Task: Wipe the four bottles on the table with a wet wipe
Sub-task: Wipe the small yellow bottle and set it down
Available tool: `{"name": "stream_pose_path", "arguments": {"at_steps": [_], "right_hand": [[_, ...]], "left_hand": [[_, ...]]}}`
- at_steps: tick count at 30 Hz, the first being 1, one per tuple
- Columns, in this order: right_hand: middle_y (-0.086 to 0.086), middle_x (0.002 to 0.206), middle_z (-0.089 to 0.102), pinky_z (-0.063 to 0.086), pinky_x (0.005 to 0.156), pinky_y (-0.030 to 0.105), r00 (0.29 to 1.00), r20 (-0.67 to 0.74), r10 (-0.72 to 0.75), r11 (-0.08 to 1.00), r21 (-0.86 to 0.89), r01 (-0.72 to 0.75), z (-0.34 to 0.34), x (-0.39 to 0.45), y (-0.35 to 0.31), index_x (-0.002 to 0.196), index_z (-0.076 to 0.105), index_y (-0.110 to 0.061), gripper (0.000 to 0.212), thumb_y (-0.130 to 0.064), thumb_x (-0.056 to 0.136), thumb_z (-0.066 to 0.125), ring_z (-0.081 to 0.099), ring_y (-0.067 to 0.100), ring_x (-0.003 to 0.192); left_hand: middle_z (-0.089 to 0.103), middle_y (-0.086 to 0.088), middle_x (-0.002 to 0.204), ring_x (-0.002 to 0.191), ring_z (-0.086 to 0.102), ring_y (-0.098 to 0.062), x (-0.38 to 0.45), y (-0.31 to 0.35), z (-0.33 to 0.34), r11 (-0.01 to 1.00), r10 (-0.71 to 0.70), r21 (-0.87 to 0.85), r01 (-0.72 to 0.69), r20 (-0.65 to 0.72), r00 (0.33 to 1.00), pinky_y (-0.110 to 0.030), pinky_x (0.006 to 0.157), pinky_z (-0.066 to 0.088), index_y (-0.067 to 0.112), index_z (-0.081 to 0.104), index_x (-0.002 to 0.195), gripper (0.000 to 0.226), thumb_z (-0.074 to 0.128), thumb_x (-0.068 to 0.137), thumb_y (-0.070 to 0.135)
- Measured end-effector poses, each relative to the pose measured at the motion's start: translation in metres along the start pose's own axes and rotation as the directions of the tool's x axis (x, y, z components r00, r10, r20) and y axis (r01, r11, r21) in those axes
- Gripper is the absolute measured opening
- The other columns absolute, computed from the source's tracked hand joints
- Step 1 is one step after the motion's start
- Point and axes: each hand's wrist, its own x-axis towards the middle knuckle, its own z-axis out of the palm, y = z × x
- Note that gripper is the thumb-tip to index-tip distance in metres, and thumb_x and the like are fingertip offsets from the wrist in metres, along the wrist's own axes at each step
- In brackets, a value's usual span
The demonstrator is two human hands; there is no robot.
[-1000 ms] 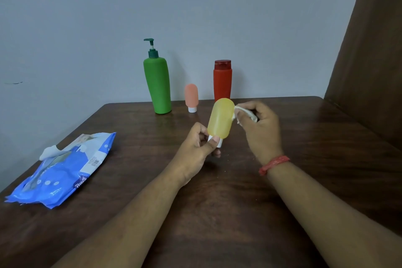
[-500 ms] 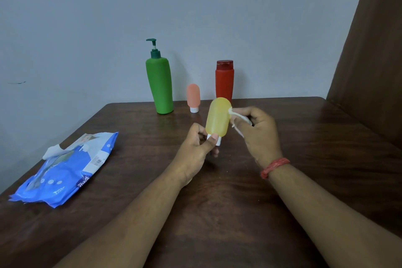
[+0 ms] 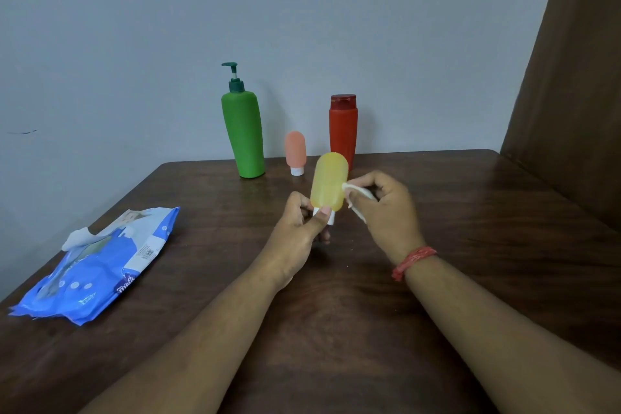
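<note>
The left hand (image 3: pixel 299 232) pinches the yellow squeeze bottle (image 3: pixel 328 181) by its white cap (image 3: pixel 327 216). The right hand (image 3: pixel 383 202) pinches the wet wipe (image 3: pixel 357 195) against its side. It looks light and soft, so the stiff cap seems the best hold.

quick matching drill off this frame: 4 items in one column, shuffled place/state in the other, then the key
Items
1. translucent yellow squeeze bottle
2. crumpled white wet wipe
3. tall green pump bottle
4. blue plastic wipes pack

States
A. lying flat near the table's left edge
B. held cap-down by the left hand
C. standing at the back, leftmost of the bottles
D. pinched in the right hand, against the bottle's side

Pairs: 1-B, 2-D, 3-C, 4-A
</note>
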Motion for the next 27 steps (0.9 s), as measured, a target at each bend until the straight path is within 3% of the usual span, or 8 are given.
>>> {"name": "stream_pose_path", "arguments": {"at_steps": [3, 8, 10, 14, 16, 22, 27], "right_hand": [[-0.012, 0.087, 0.072, 0.057, 0.069, 0.021, 0.989, -0.151, 0.007, 0.999, 0.039, -0.001, -0.013, 0.007, -0.006, 0.087, 0.071, -0.026, 0.005, -0.023, 0.090, 0.073, 0.068, 0.004, 0.083], [-0.006, 0.090, 0.072, 0.056, 0.067, 0.019, 0.996, 0.088, 0.012, 1.000, 0.021, -0.014, -0.002, -0.001, 0.000, 0.089, 0.071, -0.022, 0.010, -0.012, 0.089, 0.072, 0.068, 0.007, 0.083], [-0.005, 0.088, 0.072, 0.056, 0.067, 0.021, 0.994, 0.105, -0.008, 1.000, -0.016, 0.010, 0.002, 0.000, 0.002, 0.087, 0.071, -0.022, 0.009, -0.013, 0.088, 0.073, 0.068, 0.009, 0.081], [-0.008, 0.088, 0.072, 0.058, 0.070, 0.026, 0.990, -0.139, 0.002, 0.999, 0.041, 0.004, -0.012, 0.010, -0.002, 0.084, 0.069, -0.026, 0.009, -0.019, 0.089, 0.073, 0.068, 0.009, 0.084], [-0.008, 0.089, 0.073, 0.059, 0.072, 0.029, 0.985, -0.175, 0.006, 0.998, 0.068, 0.006, -0.019, 0.012, -0.004, 0.084, 0.070, -0.028, 0.010, -0.020, 0.089, 0.073, 0.069, 0.011, 0.086], [-0.002, 0.092, 0.073, 0.060, 0.073, 0.028, 0.998, 0.067, 0.013, 0.997, 0.075, -0.018, 0.000, -0.002, -0.002, 0.086, 0.070, -0.020, 0.011, -0.009, 0.089, 0.071, 0.069, 0.018, 0.087], [0.002, 0.085, 0.072, 0.058, 0.072, 0.037, 0.985, 0.171, -0.009, 1.000, 0.030, 0.004, 0.009, -0.007, 0.003, 0.084, 0.070, -0.017, 0.008, -0.011, 0.087, 0.074, 0.068, 0.023, 0.082]], "left_hand": [[0.061, -0.003, 0.086, 0.077, 0.062, -0.018, -0.003, 0.003, 0.005, 0.993, -0.017, 0.119, 0.010, 0.059, 0.998, -0.049, 0.085, 0.056, 0.021, 0.042, 0.096, 0.020, 0.057, 0.101, 0.034], [0.062, 0.002, 0.079, 0.071, 0.060, -0.016, -0.002, 0.001, 0.001, 1.000, 0.002, -0.017, -0.003, -0.028, 1.000, -0.046, 0.078, 0.051, 0.020, 0.043, 0.092, 0.019, 0.059, 0.101, 0.028], [0.062, 0.004, 0.078, 0.070, 0.060, -0.015, -0.002, 0.001, -0.001, 0.999, -0.002, -0.047, 0.000, -0.035, 0.999, -0.044, 0.077, 0.050, 0.020, 0.043, 0.092, 0.019, 0.059, 0.100, 0.028], [0.060, 0.000, 0.078, 0.073, 0.060, -0.015, -0.006, 0.005, 0.006, 0.991, -0.011, 0.137, -0.001, 0.090, 0.996, -0.047, 0.083, 0.052, 0.019, 0.040, 0.096, 0.021, 0.056, 0.102, 0.031], [0.061, 0.000, 0.075, 0.072, 0.060, -0.015, -0.007, 0.006, 0.009, 0.981, -0.003, 0.193, -0.020, 0.116, 0.993, -0.046, 0.083, 0.052, 0.019, 0.039, 0.096, 0.021, 0.055, 0.102, 0.031], [0.058, 0.000, 0.080, 0.067, 0.058, -0.014, -0.004, 0.002, 0.002, 0.999, 0.003, -0.045, -0.004, -0.015, 1.000, -0.040, 0.073, 0.048, 0.017, 0.040, 0.092, 0.021, 0.058, 0.101, 0.025], [0.057, -0.011, 0.083, 0.067, 0.057, -0.014, -0.001, 0.003, -0.001, 0.992, 0.010, -0.125, -0.024, -0.110, 0.994, -0.036, 0.070, 0.049, 0.014, 0.041, 0.093, 0.020, 0.056, 0.102, 0.023]]}}
